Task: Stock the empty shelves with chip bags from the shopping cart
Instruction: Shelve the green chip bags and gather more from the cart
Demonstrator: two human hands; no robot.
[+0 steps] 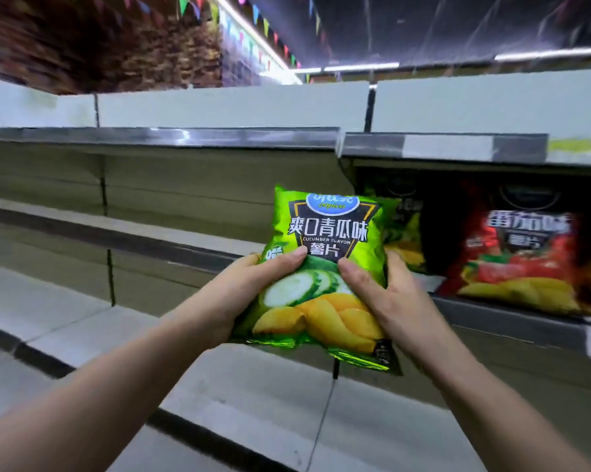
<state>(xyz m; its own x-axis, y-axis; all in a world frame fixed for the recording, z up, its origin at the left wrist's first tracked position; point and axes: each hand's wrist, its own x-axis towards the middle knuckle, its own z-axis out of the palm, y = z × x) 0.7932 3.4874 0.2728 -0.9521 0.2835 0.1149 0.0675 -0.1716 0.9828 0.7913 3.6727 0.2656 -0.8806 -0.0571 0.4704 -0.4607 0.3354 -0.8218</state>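
Observation:
I hold a green cucumber-flavour chip bag (328, 240) upright in front of the shelves, at mid height. My left hand (249, 291) grips its lower left side, thumb across the front. My right hand (386, 298) grips its lower right side, thumb on the front and fingers behind. The bag hangs in the air just left of the stocked section. The shopping cart is out of view.
On the right shelf (512, 318) stand another green bag (406, 233) and a red tomato-flavour bag (522, 260). Bare shelf boards (82, 229) stretch to the left at several heights. A top shelf edge (185, 136) runs above.

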